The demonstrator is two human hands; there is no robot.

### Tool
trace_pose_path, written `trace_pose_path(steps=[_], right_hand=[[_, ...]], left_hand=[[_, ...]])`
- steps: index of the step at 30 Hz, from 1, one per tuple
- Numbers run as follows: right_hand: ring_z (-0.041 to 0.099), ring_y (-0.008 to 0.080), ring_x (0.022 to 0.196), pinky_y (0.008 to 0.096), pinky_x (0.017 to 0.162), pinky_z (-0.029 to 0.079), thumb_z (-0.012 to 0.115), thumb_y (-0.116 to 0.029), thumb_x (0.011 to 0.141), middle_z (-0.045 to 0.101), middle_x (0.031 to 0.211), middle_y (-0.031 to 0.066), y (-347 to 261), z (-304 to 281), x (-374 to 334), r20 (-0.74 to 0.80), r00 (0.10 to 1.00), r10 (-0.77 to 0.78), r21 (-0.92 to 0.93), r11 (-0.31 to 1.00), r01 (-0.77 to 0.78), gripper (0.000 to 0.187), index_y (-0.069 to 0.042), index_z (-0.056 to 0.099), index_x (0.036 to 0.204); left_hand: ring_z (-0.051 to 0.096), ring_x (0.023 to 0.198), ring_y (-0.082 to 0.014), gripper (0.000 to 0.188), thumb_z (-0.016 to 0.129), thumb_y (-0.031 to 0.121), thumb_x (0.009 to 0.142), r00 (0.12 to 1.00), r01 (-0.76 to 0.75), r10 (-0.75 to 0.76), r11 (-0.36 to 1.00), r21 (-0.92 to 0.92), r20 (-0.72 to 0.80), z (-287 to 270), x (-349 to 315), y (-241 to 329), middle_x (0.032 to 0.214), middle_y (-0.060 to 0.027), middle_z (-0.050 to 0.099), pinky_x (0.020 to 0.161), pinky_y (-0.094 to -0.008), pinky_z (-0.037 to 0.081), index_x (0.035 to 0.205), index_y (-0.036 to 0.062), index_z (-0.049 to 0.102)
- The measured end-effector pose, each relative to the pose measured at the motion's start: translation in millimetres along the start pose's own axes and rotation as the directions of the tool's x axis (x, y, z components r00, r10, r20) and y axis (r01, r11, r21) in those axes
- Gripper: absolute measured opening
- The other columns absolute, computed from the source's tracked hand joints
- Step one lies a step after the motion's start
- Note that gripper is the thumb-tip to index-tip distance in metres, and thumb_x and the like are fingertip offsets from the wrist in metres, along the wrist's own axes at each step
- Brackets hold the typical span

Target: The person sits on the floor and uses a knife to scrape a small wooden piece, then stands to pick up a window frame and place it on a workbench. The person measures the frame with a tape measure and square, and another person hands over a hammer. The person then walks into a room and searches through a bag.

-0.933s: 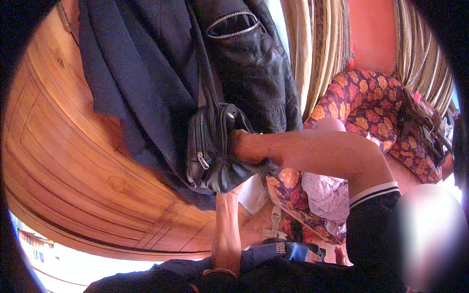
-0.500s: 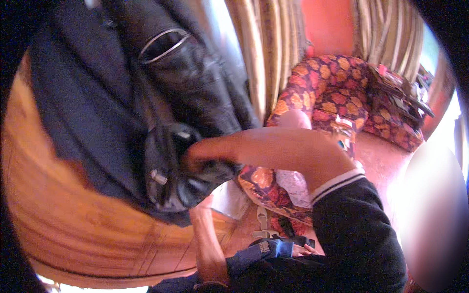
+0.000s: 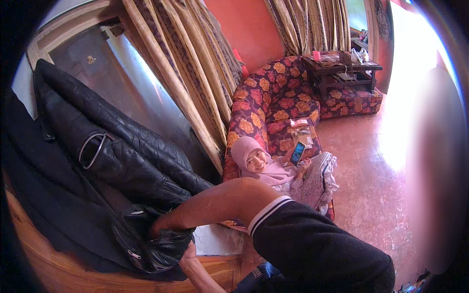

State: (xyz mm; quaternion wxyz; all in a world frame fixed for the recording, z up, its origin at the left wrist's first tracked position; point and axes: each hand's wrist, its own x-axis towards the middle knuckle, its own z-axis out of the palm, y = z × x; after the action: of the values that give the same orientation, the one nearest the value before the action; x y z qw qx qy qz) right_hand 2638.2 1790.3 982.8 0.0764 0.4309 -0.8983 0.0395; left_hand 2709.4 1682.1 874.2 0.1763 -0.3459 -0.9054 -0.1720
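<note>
A black leather jacket (image 3: 132, 161) with silver zips lies over dark cloth at the left. My right arm crosses from the lower right, and my right hand (image 3: 159, 226) is in the open fold of a bunched leather part (image 3: 161, 254) at the jacket's near end. Leather hides its fingers. From the lower edge my left forearm comes up, and my left hand (image 3: 189, 253) is against the underside of that same bunched part. The fingers of that hand are also out of sight behind the leather.
Dark cloth (image 3: 58, 215) covers much of a wooden surface (image 3: 34, 239). A person (image 3: 264, 168) holding a phone (image 3: 297, 153) sits by a flowered sofa (image 3: 249, 112). Striped curtains (image 3: 181, 63) hang behind. Farther right, a dark wooden table (image 3: 337, 71) stands upside of a flowered seat.
My view has swung to the right, bringing the seated person fully into sight. My right hand is sunk deeper in the leather fold, and my left hand stays beneath it.
</note>
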Motion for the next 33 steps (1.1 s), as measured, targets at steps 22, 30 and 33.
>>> trace_pose_path(steps=[22,30,33], right_hand=[[0.073,0.0216,0.076,0.0322,0.058,0.057,0.060,-0.018,0.096,0.072,0.098,0.0103,-54,-126,-126,-0.103,0.869,0.484,0.961,0.272,-0.038,0.026,-0.002,0.069,0.115],[0.067,0.0142,0.068,0.0279,0.049,0.049,0.058,-0.031,0.101,0.067,0.087,0.0045,-56,-123,-118,0.054,0.824,0.564,0.998,-0.059,-0.025,0.028,-0.006,0.066,0.111],[0.069,0.0272,0.077,0.0377,0.059,0.053,0.059,-0.029,0.098,0.069,0.091,0.0148,-58,-123,-101,-0.291,0.817,0.497,0.848,0.529,-0.019,0.030,-0.001,0.067,0.105]], left_hand=[[0.047,0.132,-0.0241,0.042,0.043,0.036,0.102,0.996,-0.077,0.001,0.507,-0.858,-0.089,-25,22,42,0.141,-0.0102,0.054,0.105,-0.0461,0.044,0.136,0.0125,0.052],[0.061,0.096,-0.0254,0.034,0.047,0.037,0.100,0.973,0.051,-0.185,-0.412,-0.910,0.138,-20,18,42,0.116,-0.0084,0.064,0.074,-0.0400,0.047,0.123,0.0134,0.058],[0.062,0.067,-0.0231,0.030,0.055,0.038,0.095,0.831,0.073,-0.304,-0.772,-0.631,0.467,-6,12,27,0.100,-0.0064,0.070,0.042,-0.0318,0.044,0.107,0.0129,0.066]])
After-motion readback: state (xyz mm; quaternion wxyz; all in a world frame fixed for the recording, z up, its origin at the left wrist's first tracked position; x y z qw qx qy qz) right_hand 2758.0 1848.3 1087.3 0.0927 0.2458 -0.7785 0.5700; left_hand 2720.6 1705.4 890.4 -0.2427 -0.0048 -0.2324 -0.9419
